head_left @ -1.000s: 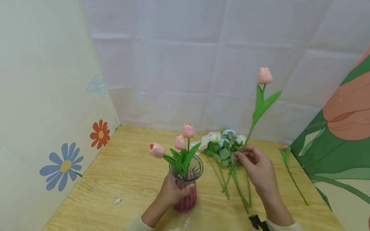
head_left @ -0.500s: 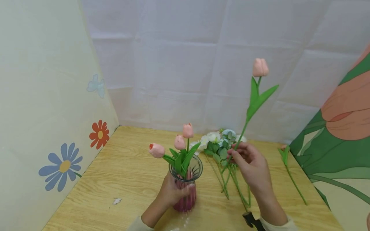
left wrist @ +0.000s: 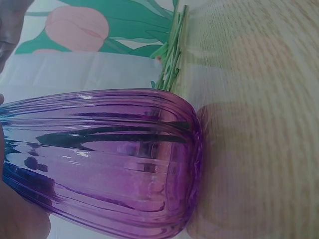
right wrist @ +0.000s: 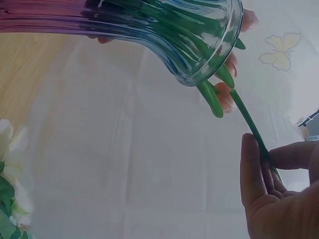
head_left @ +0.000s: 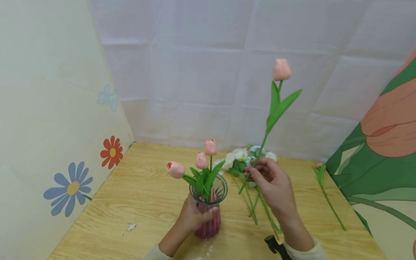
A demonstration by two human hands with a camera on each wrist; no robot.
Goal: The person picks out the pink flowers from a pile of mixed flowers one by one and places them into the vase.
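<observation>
My left hand (head_left: 195,215) grips the side of a ribbed glass vase (head_left: 209,231), which stands on the table with a purple-pink lower part. Several pink tulips (head_left: 201,160) with green leaves lean out of its rim, one tipping to the left. Between thumb and fingers, my right hand (head_left: 274,187) pinches the green stem of another pink tulip (head_left: 281,69), held upright and slanting to the right. That tulip's lower stem end (right wrist: 237,97) points toward the vase's rim in the right wrist view. Whether it touches anything there, I cannot tell.
White and pale blue flowers (head_left: 240,154) with green stems lie behind my right hand. A single tulip (head_left: 331,206) lies at the table's right side. A small white scrap (head_left: 131,226) is on the left of the wooden table (head_left: 146,180). Cloth backdrops (head_left: 182,72) enclose it.
My right hand has moved left toward the vase, carrying the tulip, whose bloom is now higher and further left. The left hand and the vase have stayed in place.
</observation>
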